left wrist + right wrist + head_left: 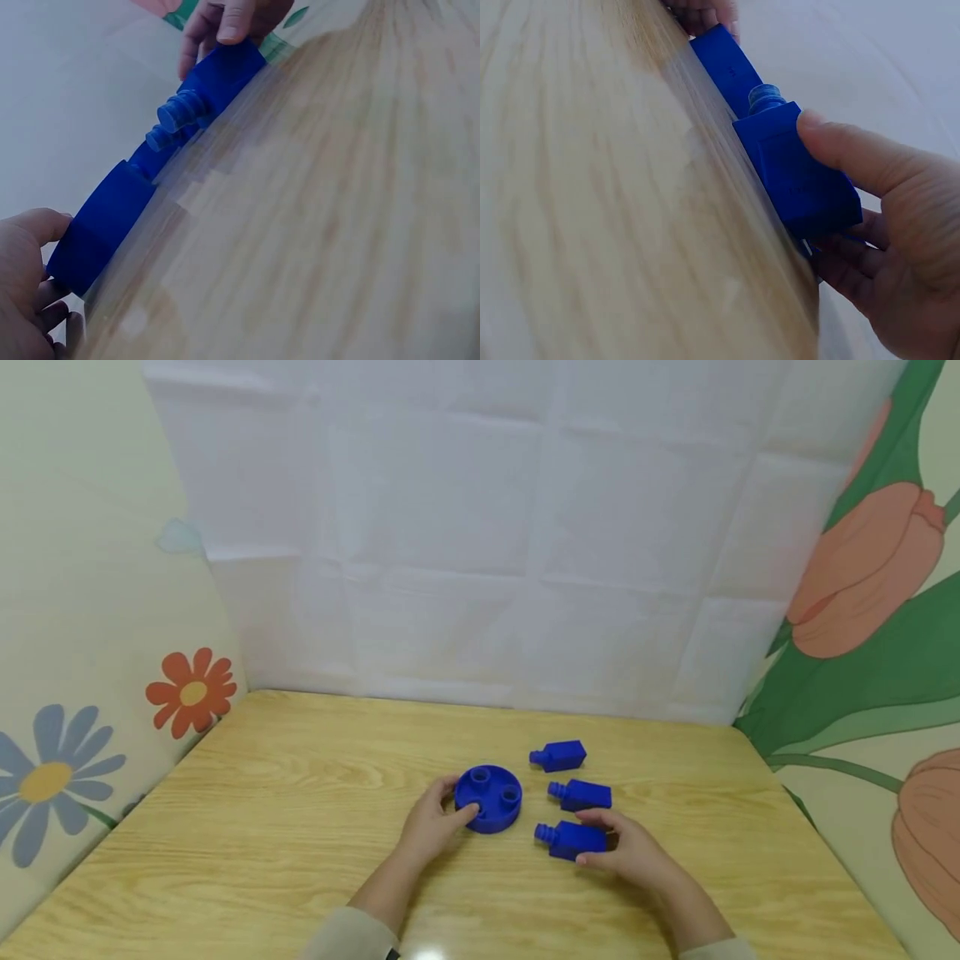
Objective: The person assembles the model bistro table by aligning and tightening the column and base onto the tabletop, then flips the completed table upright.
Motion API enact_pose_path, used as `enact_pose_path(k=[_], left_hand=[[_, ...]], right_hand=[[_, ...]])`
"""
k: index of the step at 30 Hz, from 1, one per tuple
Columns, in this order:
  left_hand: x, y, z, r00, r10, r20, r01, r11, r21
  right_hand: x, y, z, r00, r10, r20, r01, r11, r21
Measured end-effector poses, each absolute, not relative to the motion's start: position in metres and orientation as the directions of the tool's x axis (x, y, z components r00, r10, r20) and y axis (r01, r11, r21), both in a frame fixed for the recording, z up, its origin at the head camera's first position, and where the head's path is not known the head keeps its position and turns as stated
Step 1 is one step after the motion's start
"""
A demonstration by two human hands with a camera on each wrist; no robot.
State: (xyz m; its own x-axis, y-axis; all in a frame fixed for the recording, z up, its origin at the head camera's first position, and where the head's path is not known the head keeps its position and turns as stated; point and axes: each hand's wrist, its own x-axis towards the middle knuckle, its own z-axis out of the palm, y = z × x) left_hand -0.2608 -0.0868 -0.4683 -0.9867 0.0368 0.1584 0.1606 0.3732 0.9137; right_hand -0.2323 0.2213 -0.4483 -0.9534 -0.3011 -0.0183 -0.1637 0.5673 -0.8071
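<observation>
A round blue base with three raised round sockets lies on the table. My left hand grips its left side, the thumb over the rim near the closest socket. To the right, my right hand holds the nearest of three blue rectangular blocks with threaded necks, this block lying with its neck toward the base. In the right wrist view the thumb presses one face of that block, fingers behind it. A middle block and a far block lie beyond it, necks also pointing left.
The wood-grain table extends on both sides of the hands. A creased white cloth hangs behind its far edge. Flower-printed cloths stand along the left and right sides.
</observation>
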Motion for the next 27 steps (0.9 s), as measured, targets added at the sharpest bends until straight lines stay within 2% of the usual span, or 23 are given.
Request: enact_pose_path(k=[13,17,23,27], left_hand=[[-0.258,-0.088,-0.468,-0.987,0.041,0.153,0.157,0.354,0.922],[-0.258,-0.087,-0.468,-0.984,0.057,0.166,0.175,0.359,0.917],[-0.258,-0.087,-0.468,-0.980,0.080,0.184,0.201,0.363,0.910],[-0.257,-0.086,-0.469,-0.979,0.083,0.186,0.204,0.350,0.914]], right_hand=[[-0.231,0.218,-0.450,-0.975,-0.205,-0.083,-0.061,0.610,-0.790],[-0.231,0.215,-0.449,-0.983,-0.167,-0.079,-0.031,0.570,-0.821],[-0.235,0.206,-0.440,-0.991,-0.136,0.013,-0.072,0.442,-0.894],[-0.240,0.196,-0.433,-0.992,-0.113,0.054,-0.096,0.409,-0.907]])
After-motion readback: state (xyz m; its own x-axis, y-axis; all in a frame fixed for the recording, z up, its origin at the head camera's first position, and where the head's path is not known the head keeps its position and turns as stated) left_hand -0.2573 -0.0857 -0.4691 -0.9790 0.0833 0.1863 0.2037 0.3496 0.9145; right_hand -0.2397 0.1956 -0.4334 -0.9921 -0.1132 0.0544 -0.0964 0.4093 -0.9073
